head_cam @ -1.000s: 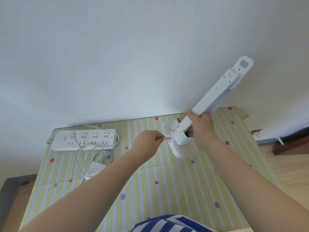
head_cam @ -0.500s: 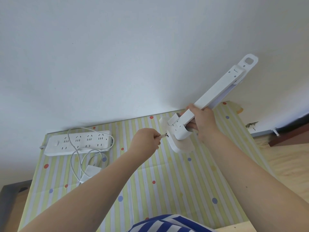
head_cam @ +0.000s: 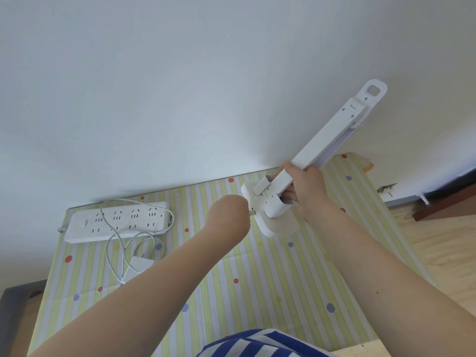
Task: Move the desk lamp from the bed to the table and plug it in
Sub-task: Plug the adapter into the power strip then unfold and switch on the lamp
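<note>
The white desk lamp (head_cam: 327, 140) is held tilted above the table (head_cam: 257, 274), its folded arm pointing up to the right and its flat base (head_cam: 275, 225) low. My right hand (head_cam: 306, 186) is wrapped around the arm just above the base. My left hand (head_cam: 229, 215) pinches a small cable plug (head_cam: 252, 213) whose tip touches the left edge of the base. A white cable (head_cam: 116, 228) loops on the striped cloth down to a white adapter (head_cam: 136, 266). How the cable reaches my left hand is hidden by my forearm.
A white power strip (head_cam: 118, 222) lies along the wall at the table's back left. The white wall (head_cam: 180, 99) rises right behind the table. Wooden floor (head_cam: 443, 253) shows to the right and a dark piece of furniture (head_cam: 15, 305) at the lower left.
My left hand has moved right, bringing the plug tip up to the lamp base. The lamp has tilted slightly more upright and the view has shifted a little.
</note>
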